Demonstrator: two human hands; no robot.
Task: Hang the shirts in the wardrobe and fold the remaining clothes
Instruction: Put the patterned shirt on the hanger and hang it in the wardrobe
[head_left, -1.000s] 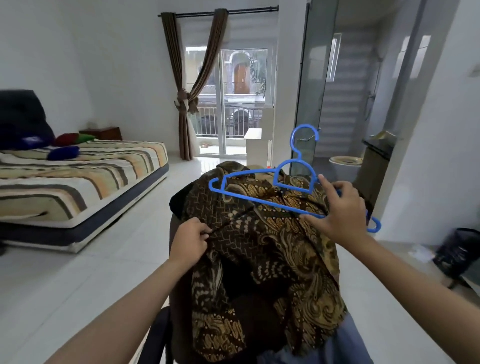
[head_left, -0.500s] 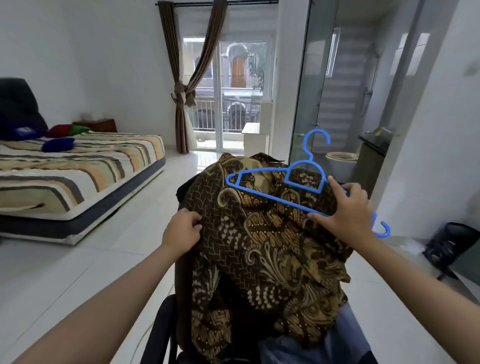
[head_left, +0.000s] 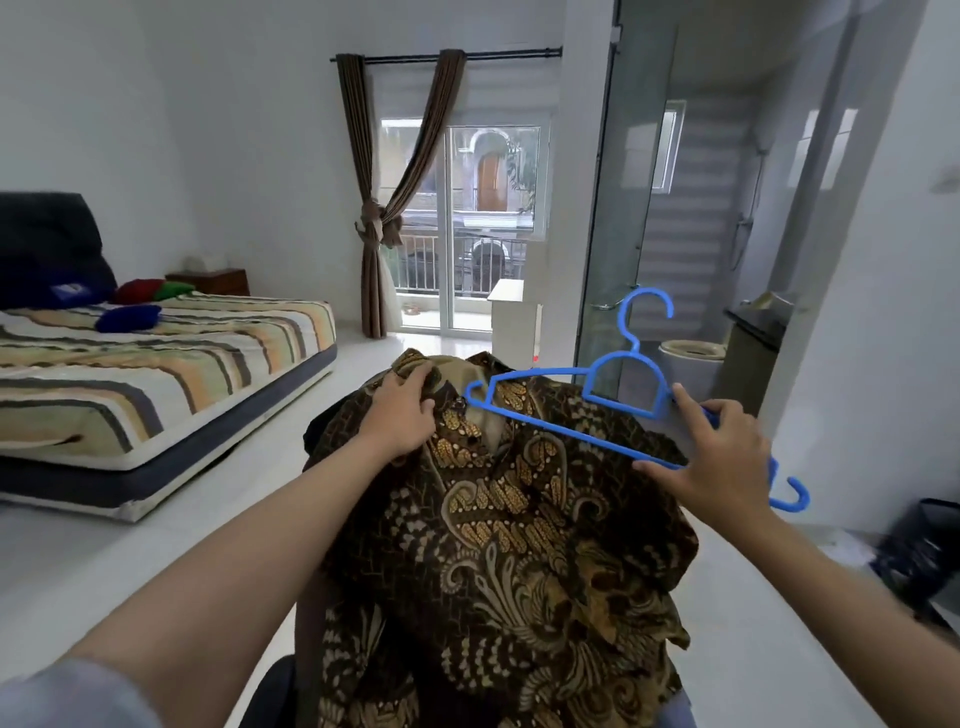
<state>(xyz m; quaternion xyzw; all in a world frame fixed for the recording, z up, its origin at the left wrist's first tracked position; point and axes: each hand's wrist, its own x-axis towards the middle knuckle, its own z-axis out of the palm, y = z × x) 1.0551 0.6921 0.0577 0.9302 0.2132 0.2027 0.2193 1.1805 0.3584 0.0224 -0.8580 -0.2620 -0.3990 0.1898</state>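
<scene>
Hangering step: left hand clutches batik shirt collar, right hand at 3 o'clock grips blue hanger; next, likely thread hanger arm into neck.

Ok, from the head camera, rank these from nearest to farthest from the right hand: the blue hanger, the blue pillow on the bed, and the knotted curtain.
1. Blue hanger: gripped in the right hand itself.
2. Blue pillow: far left, on the striped bed.
3. Knotted curtain: at the back wall by the balcony door.
</scene>
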